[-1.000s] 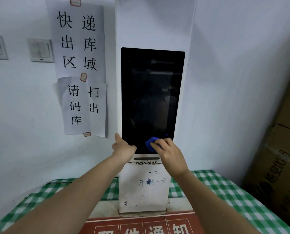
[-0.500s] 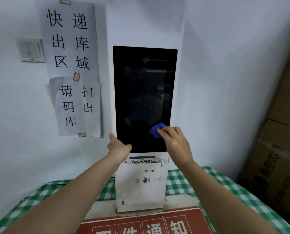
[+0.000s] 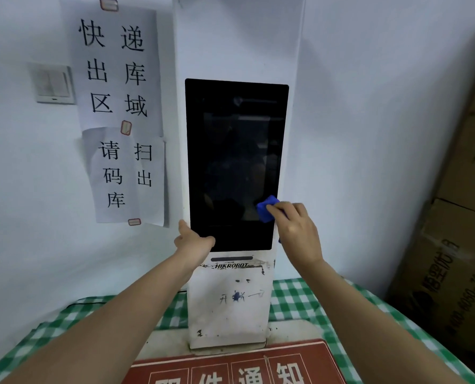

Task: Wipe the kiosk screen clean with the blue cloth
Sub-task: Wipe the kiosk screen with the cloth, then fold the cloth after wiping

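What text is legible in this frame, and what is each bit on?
"快递出库区域": upper paper sign taped to the wall.
"请扫码出库": lower paper sign.
"HIKROBOT": kiosk, under the screen.
"开", a blue scribble, an arrow: handwritten on the kiosk's lower panel.
"通知", two characters before it cut off: red sign at the bottom edge.
Print on the cardboard boxes: too blurred to read.

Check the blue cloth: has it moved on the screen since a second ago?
Yes. The blue cloth went up and right, from the screen's bottom edge to its right edge.
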A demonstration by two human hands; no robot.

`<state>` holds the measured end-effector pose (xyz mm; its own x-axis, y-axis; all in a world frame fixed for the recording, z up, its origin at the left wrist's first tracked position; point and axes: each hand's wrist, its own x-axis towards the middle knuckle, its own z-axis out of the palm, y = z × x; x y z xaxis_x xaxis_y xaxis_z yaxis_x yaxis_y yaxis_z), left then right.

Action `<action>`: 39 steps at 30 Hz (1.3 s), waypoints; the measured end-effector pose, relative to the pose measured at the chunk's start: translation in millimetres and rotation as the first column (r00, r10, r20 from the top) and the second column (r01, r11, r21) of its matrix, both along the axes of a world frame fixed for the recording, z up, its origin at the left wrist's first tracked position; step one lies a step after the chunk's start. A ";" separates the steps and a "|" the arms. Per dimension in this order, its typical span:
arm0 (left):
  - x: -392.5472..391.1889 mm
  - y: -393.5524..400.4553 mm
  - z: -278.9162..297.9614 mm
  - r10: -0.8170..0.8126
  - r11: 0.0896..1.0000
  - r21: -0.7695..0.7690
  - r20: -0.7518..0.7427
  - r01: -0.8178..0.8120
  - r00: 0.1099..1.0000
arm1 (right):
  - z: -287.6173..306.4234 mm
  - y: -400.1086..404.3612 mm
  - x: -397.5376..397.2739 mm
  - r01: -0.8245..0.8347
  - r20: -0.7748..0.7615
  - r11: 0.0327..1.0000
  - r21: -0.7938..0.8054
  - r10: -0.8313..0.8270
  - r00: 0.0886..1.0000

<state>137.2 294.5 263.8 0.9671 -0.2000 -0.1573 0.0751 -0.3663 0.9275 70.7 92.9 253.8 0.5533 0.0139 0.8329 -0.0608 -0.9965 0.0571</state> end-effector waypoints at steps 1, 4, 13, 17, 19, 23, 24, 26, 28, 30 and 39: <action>-0.5 0.3 -0.3 -0.006 1.000 0.000 -0.001 0.006 1.000 | -7.3 -1.1 1.0 0.011 0.001 1.000 -0.014 -0.011 1.000; 0.8 3.0 -2.5 -0.028 0.999 0.020 -0.004 0.028 1.000 | -36.8 -2.5 -1.9 0.026 -0.069 1.000 -0.012 -0.027 0.997; -14.0 17.4 -24.0 -0.217 0.947 0.213 -0.134 0.242 0.967 | -78.8 6.5 -18.6 0.146 -0.564 0.989 -0.018 -0.131 0.815; -39.1 24.6 -27.1 -0.376 0.845 0.298 -0.260 0.444 0.889 | -64.4 28.7 -25.8 0.194 -0.602 0.962 0.191 -0.042 0.798; -52.6 23.8 -29.5 -0.422 0.824 0.280 -0.277 0.492 0.863 | -51.2 44.2 -28.9 0.212 -0.572 0.903 0.374 0.045 0.819; -79.3 17.6 -30.9 -0.432 0.852 0.223 -0.209 0.473 0.877 | -29.7 73.5 -40.0 0.219 -0.470 0.668 0.711 0.220 0.855; -84.9 15.5 -31.1 -0.426 0.867 0.200 -0.180 0.457 0.887 | -26.5 79.7 -44.0 0.209 -0.440 0.626 0.751 0.240 0.865; -93.2 10.7 -30.6 -0.389 0.908 0.115 -0.118 0.402 0.914 | -21.5 89.4 -52.7 0.191 -0.395 0.580 0.792 0.248 0.885; -99.8 5.5 -29.1 -0.334 0.942 0.001 -0.074 0.335 0.940 | -16.4 95.1 -62.7 0.185 -0.363 0.551 0.813 0.232 0.902; -107.6 -0.8 -24.7 -0.306 0.949 -0.112 -0.096 0.295 0.947 | -11.5 96.5 -74.0 0.183 -0.344 0.531 0.827 0.221 0.913; -147.7 -47.2 -25.3 -0.333 0.918 -0.308 -0.262 0.248 0.906 | -10.5 54.3 -128.0 0.234 -0.333 0.401 0.886 0.198 0.922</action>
<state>-10.5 247.3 238.5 0.7724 -0.5392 -0.3357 0.2957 -0.1625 0.9414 -57.3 147.2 243.3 0.7707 -0.6297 0.0972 -0.2713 -0.4624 -0.8442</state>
